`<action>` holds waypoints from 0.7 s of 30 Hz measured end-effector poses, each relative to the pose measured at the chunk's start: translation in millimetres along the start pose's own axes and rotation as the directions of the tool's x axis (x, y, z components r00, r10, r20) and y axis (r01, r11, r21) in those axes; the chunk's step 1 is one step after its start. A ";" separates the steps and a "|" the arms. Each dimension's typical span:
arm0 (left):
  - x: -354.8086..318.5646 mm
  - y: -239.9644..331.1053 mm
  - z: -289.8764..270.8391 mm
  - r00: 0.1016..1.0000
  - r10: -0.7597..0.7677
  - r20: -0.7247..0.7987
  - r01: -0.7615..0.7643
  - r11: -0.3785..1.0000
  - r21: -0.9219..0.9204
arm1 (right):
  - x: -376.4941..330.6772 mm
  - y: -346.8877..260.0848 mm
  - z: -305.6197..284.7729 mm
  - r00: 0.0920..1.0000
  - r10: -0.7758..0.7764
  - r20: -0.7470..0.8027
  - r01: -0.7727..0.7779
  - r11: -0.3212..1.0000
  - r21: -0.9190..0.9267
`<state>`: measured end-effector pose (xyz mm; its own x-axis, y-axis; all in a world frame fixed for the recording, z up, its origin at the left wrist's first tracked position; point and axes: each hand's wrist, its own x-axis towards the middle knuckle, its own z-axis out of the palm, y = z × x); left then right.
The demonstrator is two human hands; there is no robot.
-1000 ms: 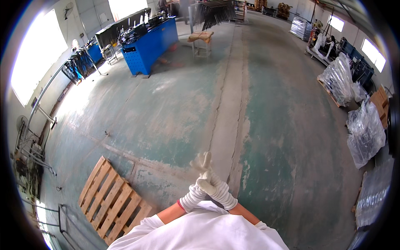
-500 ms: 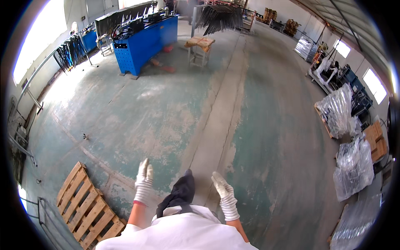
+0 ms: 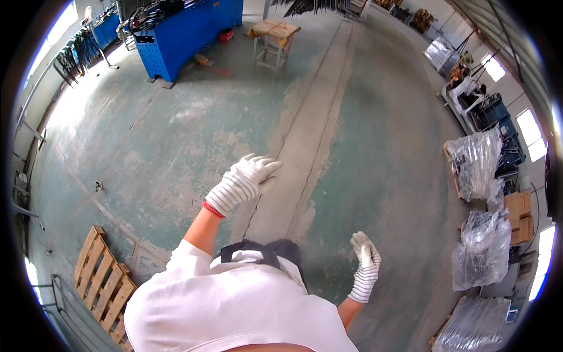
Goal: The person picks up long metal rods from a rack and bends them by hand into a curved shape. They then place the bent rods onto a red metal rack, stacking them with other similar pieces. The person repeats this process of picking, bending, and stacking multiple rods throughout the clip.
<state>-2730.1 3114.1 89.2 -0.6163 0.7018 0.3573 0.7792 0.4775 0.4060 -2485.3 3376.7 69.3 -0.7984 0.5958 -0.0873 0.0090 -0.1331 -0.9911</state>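
My left hand, in a white knitted glove with grey stripes at the cuff, reaches across in front of my body above the floor. Its fingers are spread apart and hold nothing. A red band circles the wrist below the glove. My right hand, gloved the same way, hangs out to the right of my body, fingers loosely bent, with no object seen in it. Beneath both hands lies worn green concrete floor, crossed by a bare grey strip with cracks. Neither hand touches anything.
A wooden pallet lies at the lower left. Ahead stand a blue workbench and a stool with a brown cover. Plastic-wrapped goods on pallets and cardboard boxes line the right side. A metal rail runs along the left wall.
My left hand has swung up and to the right across my front. My right hand has moved out to the right, its fingers more bent. The bench and stool appear nearer the top edge.
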 end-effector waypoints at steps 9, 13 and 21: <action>158.0 -55.6 79.5 0.951 -0.225 0.213 0.194 0.968 0.159 | 211.4 19.7 -68.9 0.926 -0.041 -0.374 0.041 0.999 -0.007; 227.9 -52.6 99.9 0.914 -0.366 0.176 0.352 0.930 0.106 | 329.2 -12.5 -62.2 0.955 0.108 -0.275 -0.062 0.983 0.172; 332.1 -82.9 118.5 0.871 -0.486 0.063 0.476 0.870 0.131 | 502.2 -51.8 -11.7 0.975 0.149 0.164 -0.156 0.987 0.032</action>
<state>-2985.9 3370.2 74.6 -0.9089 0.4126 0.0609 0.3994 0.8187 0.4126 -2879.8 3692.1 75.6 -0.8757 0.4316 -0.2163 0.1143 -0.2500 -0.9615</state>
